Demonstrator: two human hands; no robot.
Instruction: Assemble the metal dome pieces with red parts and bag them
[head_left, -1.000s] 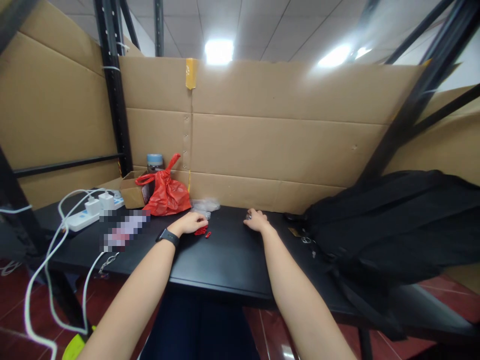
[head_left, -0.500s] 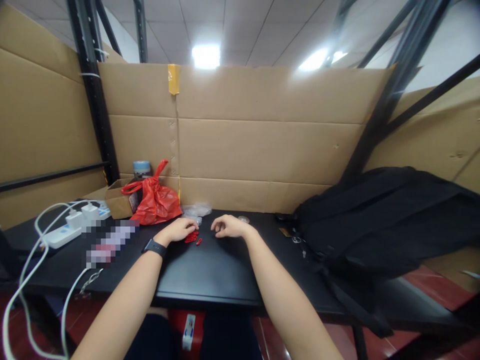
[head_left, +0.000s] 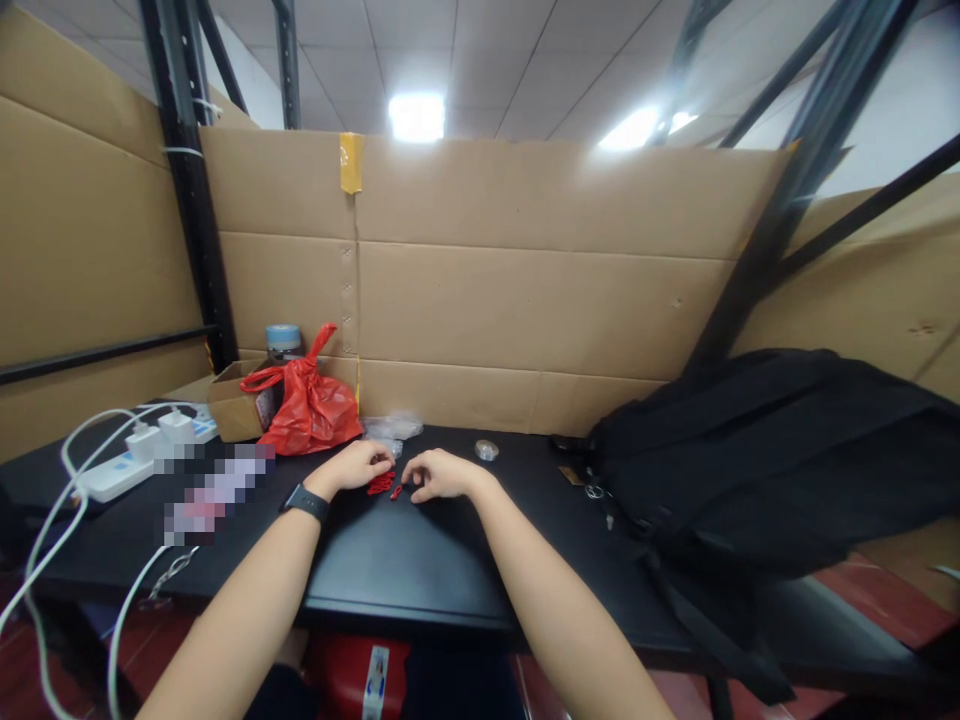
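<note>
Left arm [head_left: 251, 585]: reached forward from the lower left, a dark watch [head_left: 306, 502] at the wrist.
Left hand [head_left: 356, 464]: palm down, fingers bent over the far side of a pile of red pieces [head_left: 381, 484]; whether they pinched anything I could not tell.
Right arm [head_left: 551, 590]: slanted in from the lower right, over the tabletop's near edge.
Right hand [head_left: 442, 474]: turned inward, thumb and fingers apart, tips just beside a single red piece [head_left: 396, 492].
Red pieces: pile on the black tabletop [head_left: 405, 565] under the left hand, the single one between both hands.
Near edge: ran below the hands, with bare black surface between the forearms.
Back edge: met a cardboard wall [head_left: 517, 310]; a clear round item [head_left: 486, 451] sat near it.
Left side: a red bag [head_left: 315, 405] and clear plastic [head_left: 394, 428] hemmed the left hand's far side.
Right side: open surface stretched from the right forearm to the backpack [head_left: 750, 460].
</note>
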